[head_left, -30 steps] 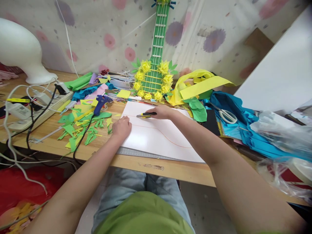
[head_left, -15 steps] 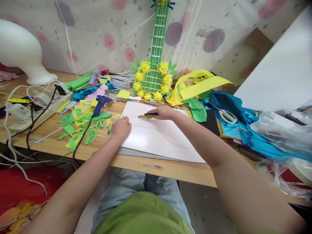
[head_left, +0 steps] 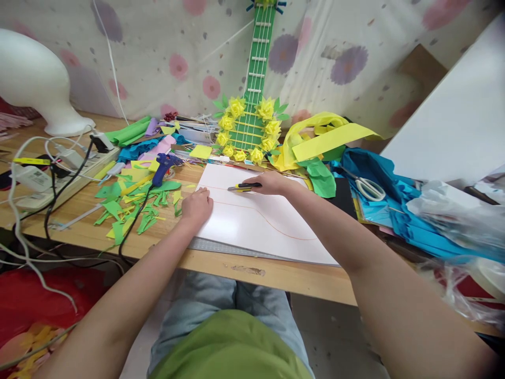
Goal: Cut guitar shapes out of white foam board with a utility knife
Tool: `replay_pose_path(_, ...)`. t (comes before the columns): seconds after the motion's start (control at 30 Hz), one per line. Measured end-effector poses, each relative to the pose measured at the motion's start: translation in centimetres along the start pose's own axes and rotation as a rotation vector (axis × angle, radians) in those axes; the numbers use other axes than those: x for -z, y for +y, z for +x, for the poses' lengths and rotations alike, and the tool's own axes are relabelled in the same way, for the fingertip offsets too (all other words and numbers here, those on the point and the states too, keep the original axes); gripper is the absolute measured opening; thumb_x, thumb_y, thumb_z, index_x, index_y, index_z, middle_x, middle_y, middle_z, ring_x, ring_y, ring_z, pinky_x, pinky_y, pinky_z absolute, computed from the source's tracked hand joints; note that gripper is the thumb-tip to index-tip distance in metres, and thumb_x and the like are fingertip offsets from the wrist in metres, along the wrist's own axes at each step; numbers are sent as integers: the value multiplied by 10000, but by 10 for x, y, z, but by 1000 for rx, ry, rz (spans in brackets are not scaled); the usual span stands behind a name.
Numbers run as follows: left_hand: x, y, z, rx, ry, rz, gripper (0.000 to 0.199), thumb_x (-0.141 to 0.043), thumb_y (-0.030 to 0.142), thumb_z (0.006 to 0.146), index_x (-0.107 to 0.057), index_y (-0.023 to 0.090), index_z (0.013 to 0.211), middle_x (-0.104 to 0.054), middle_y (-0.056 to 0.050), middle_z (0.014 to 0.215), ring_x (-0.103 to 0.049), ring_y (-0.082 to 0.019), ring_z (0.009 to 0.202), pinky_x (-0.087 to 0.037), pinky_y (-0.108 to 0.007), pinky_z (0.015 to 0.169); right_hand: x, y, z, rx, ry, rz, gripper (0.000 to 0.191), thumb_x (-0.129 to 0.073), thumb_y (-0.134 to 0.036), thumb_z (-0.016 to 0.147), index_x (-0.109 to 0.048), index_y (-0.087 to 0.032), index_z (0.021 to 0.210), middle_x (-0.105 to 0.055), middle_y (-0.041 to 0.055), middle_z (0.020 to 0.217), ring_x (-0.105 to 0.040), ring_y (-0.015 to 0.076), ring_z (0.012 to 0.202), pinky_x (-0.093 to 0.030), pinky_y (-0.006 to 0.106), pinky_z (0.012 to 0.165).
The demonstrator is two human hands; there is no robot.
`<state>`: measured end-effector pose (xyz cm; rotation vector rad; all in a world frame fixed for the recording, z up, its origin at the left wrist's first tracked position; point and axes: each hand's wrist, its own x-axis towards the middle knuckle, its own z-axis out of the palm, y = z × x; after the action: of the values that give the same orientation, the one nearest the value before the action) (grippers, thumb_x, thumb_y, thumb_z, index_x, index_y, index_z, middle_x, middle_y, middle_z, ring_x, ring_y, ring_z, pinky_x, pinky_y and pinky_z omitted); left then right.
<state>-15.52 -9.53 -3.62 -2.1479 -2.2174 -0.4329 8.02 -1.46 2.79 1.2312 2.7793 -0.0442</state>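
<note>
A white foam board (head_left: 244, 226) with a curved orange outline drawn on it lies on the table, a grey cutting mat (head_left: 224, 248) partly showing under its front edge. My right hand (head_left: 269, 183) grips a yellow and black utility knife (head_left: 245, 186), its blade pointing left along the upper orange line. Whether the blade tip cuts into the board is too small to tell. My left hand (head_left: 197, 205) lies flat on the board's left edge, holding nothing, fingers pointing away from me.
Green and yellow paper scraps and a blue glue gun (head_left: 162, 169) lie left of the board. Behind it stands a green guitar model (head_left: 250, 126) with yellow flowers. A power strip (head_left: 71, 179) with cords is far left; white-handled scissors (head_left: 370, 189) lie right on blue paper.
My right hand and the utility knife have moved slightly to the right along the upper line. My left hand stays on the board's left edge.
</note>
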Motion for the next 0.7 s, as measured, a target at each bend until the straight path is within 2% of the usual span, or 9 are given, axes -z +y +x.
replay_pose_path(0.47,-1,0,-1,-8,16,2,313,-398,189,820,-649,201,1008,-586,-16,1234,-555,-195,1101,-456,-306,874,0,3,-7,-3,-11,93,421,-469,-374,823,-542,-353,1238,-658,-10,1078,-585,153,816,-351,231,629)
replay_pose_path(0.7,-3,-1,0,-7,26,6,296,-403,189,820,-654,204,976,-604,-17,1208,-573,-200,1072,-456,-308,868,-1,4,-9,-23,-10,86,410,-458,-407,826,-545,-383,1226,-667,-21,1044,-579,149,769,-336,232,598)
